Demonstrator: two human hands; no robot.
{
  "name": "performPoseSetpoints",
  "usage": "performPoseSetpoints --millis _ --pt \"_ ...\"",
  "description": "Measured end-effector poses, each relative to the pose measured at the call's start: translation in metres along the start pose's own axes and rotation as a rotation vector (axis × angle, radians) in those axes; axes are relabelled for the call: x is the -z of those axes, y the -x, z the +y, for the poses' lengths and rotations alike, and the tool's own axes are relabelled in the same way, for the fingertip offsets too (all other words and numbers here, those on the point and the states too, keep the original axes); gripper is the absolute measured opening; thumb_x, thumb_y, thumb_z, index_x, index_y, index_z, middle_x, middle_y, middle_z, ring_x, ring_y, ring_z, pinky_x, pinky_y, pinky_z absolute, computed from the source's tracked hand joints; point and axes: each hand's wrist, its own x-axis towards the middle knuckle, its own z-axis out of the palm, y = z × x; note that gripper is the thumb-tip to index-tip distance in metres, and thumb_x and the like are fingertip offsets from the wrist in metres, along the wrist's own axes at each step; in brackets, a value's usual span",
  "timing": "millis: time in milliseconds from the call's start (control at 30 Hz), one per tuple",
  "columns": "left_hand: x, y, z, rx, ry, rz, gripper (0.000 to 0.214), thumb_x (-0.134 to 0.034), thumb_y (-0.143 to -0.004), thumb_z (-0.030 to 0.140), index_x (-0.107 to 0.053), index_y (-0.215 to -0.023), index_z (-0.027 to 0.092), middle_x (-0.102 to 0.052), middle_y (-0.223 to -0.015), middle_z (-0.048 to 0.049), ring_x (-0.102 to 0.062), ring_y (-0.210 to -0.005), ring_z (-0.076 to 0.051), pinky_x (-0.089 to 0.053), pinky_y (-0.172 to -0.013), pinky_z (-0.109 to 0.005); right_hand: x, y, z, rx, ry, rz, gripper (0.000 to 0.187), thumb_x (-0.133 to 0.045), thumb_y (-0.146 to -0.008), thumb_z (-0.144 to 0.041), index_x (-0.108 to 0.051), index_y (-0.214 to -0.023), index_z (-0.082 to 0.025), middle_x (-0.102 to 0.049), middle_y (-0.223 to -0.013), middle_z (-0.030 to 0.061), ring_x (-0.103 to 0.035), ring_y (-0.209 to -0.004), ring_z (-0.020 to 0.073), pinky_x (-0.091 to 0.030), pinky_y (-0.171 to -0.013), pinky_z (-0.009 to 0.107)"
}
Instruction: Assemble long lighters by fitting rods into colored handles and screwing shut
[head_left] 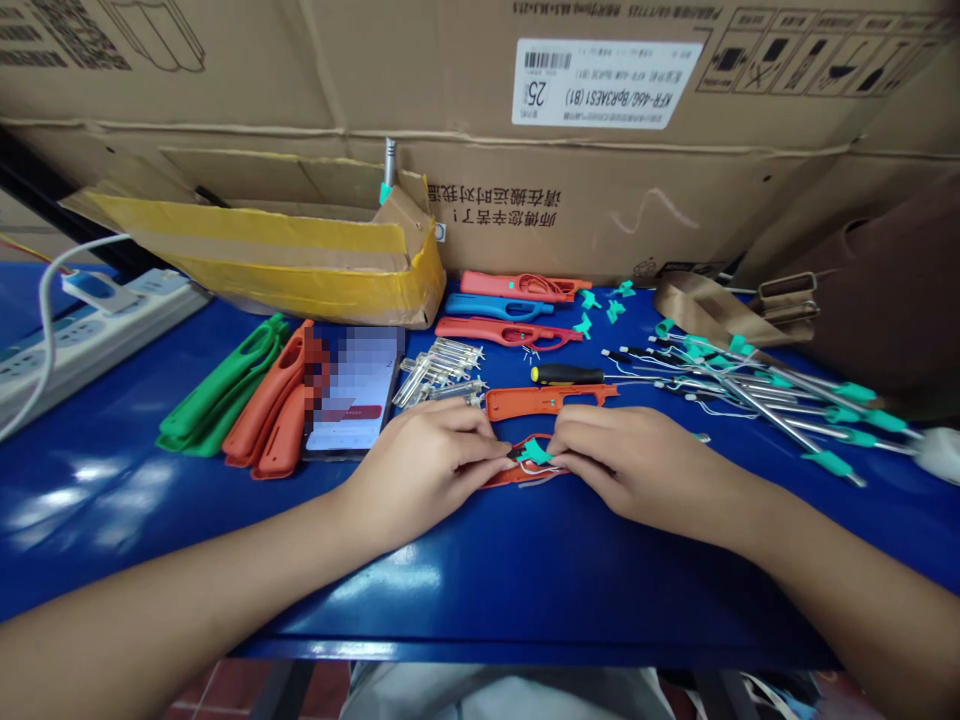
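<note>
My left hand (431, 460) is closed in a pinch on a small black part (515, 453). Opposite it, my right hand (637, 462) has its fingertips pressed together at the right side of a teal plastic trigger (535, 453). Both hands are over an orange lighter casing half (501, 478), which lies on the table and is partly covered by my fingers. A thin white wire runs beside the trigger. Just beyond my hands lies another orange casing half (525, 403). A screwdriver (568, 374) with a black and yellow handle rests behind it.
Lighter tubes with teal triggers (780, 400) are piled at right. Clear fuel cartridges (442, 365), a phone (356, 400), green casings (217, 395) and orange casings (274, 420) lie left. A taped cardboard box (300, 270) and a power strip (97, 335) stand behind on the blue table (360, 590).
</note>
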Motion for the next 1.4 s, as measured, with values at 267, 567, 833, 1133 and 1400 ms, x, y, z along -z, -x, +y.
performPoseSetpoints --millis 267,567,833,1133,1400 --pt "0.000 0.000 0.000 -0.033 -0.023 0.013 0.015 -0.070 -0.096 0.026 -0.081 -0.095 0.017 -0.073 -0.085 -0.0026 -0.066 -0.078 -0.017 -0.052 -0.072 -0.029 0.001 0.001 0.001 0.070 0.038 0.003 0.024 -0.045 -0.102 -0.013 -0.066 -0.091 -0.019 -0.067 -0.088 0.0016 -0.061 -0.074 0.0164 -0.038 -0.064 0.029" --pt "-0.001 0.001 0.000 -0.035 -0.001 0.022 0.015 -0.068 -0.097 0.025 -0.080 -0.095 0.016 -0.073 -0.086 -0.0030 -0.067 -0.078 -0.016 -0.053 -0.072 -0.028 0.000 0.001 0.001 0.147 0.147 0.064 0.024 -0.046 -0.101 -0.013 -0.068 -0.092 -0.018 -0.067 -0.085 0.0023 -0.059 -0.069 0.0162 -0.031 -0.058 0.030" --pt "-0.002 0.002 -0.001 -0.014 -0.006 0.039 0.012 -0.068 -0.097 0.023 -0.079 -0.096 0.017 -0.073 -0.088 -0.0023 -0.068 -0.080 -0.016 -0.054 -0.073 -0.028 -0.001 0.002 -0.001 0.158 0.205 0.045 0.024 -0.046 -0.104 -0.019 -0.067 -0.092 -0.018 -0.065 -0.085 0.0023 -0.056 -0.066 0.0163 -0.031 -0.057 0.031" --pt "0.002 0.000 0.008 -0.017 -0.044 -0.008 0.017 -0.069 -0.097 0.030 -0.079 -0.101 0.018 -0.075 -0.096 -0.0038 -0.071 -0.085 -0.019 -0.056 -0.078 -0.032 0.003 0.003 -0.004 0.070 0.105 0.000 0.021 -0.045 -0.104 -0.023 -0.062 -0.093 -0.019 -0.065 -0.092 0.0039 -0.058 -0.073 0.0172 -0.038 -0.064 0.031" --pt "0.002 0.001 0.009 -0.050 -0.056 -0.033 0.016 -0.065 -0.098 0.022 -0.079 -0.103 0.017 -0.075 -0.095 -0.0042 -0.069 -0.084 -0.018 -0.056 -0.078 -0.032 0.008 0.002 -0.002 0.083 0.050 -0.022 0.019 -0.044 -0.105 -0.023 -0.058 -0.092 -0.020 -0.061 -0.091 0.0018 -0.054 -0.073 0.0161 -0.038 -0.065 0.031"
